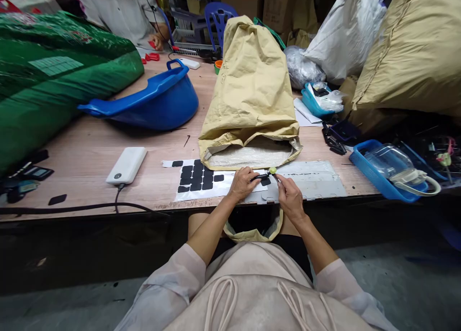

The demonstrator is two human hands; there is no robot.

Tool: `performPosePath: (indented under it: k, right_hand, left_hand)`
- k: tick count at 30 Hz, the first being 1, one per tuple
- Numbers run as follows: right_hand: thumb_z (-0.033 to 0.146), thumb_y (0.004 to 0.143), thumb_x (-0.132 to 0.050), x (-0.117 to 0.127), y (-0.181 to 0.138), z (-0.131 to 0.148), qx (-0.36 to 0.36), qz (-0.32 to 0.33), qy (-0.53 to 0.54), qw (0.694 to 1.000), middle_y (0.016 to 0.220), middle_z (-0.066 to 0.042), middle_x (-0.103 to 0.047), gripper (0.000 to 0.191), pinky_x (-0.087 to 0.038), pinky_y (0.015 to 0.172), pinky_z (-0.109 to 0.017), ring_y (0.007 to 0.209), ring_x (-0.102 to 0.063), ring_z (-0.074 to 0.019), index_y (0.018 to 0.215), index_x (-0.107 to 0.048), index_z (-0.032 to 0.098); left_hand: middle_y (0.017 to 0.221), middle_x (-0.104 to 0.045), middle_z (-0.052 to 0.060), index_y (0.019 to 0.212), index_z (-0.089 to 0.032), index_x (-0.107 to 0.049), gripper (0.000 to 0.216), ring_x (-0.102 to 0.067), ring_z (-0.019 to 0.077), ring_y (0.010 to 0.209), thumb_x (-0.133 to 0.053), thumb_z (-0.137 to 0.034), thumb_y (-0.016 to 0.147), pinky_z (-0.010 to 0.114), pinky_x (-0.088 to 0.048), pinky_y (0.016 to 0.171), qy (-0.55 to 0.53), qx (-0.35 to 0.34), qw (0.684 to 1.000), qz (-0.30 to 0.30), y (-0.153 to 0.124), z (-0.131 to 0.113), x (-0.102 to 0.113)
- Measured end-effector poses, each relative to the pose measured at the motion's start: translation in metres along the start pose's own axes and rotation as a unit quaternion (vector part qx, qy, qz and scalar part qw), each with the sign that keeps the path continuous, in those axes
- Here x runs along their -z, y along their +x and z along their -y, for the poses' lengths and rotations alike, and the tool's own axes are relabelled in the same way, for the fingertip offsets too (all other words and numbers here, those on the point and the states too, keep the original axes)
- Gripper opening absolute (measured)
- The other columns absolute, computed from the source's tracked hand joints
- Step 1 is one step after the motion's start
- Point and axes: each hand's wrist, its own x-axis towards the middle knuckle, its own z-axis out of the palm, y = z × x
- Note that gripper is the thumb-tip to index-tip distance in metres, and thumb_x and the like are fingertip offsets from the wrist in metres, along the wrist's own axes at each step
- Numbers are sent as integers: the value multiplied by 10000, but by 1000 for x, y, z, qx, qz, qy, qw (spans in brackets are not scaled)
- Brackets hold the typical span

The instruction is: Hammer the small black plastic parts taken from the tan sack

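My left hand [242,183] is closed on a small, dark, elongated part [260,176] just above the work surface. Close by on the right, my right hand [290,196] pinches a thin tool [276,178] whose tip meets the dark part. A yellow-green round piece [272,170] shows at that tip; what it belongs to is too small to tell. Under my hands lie a grey board [317,177] and a white sheet [219,188] bearing several black rounded-square pads [196,177]. An open-mouthed tan sack [255,96] lies right behind them.
To the left stand a white power bank [127,165] with a cable, a blue basin [154,103] and a green sack [65,76]. A blue tray [382,175] holds a clear container at right. Another bag [252,235] opens below the table edge. Someone's hand [157,41] shows across the table.
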Motion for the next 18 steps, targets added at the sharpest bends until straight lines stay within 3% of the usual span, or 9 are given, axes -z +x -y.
performPosePath:
  k: [8,13,18]
  right_hand:
    - [223,1057,-426,-3,-7,9,21,16,-44,999,993,-75,-718,406,-526,842,-260,913,-676,-177,1354,-703,221]
    - [236,1055,-442,-1,-4,10,-5,13,-37,999,1009,-68,-718,398,-524,829,-262,895,-674,-173,1363,-695,229]
    - [224,1063,-417,-5,-4,20,30,26,-23,999,1028,-78,-722,407,-529,863,-266,931,-680,-175,1363,-692,223]
  left_hand:
    - [957,-655,62,1100,-251,-818,198,-606,238,975,-694,-320,961,401,-446,903,5,-2,1000,1,0,2,-3]
    - [964,-656,59,1094,-258,-814,196,-604,238,989,-682,-333,969,396,-450,913,-4,-7,1000,4,1,3,-3]
    - [953,-651,55,1074,-258,-813,180,-602,234,979,-683,-324,970,393,-444,894,-3,2,1000,5,2,1,-2]
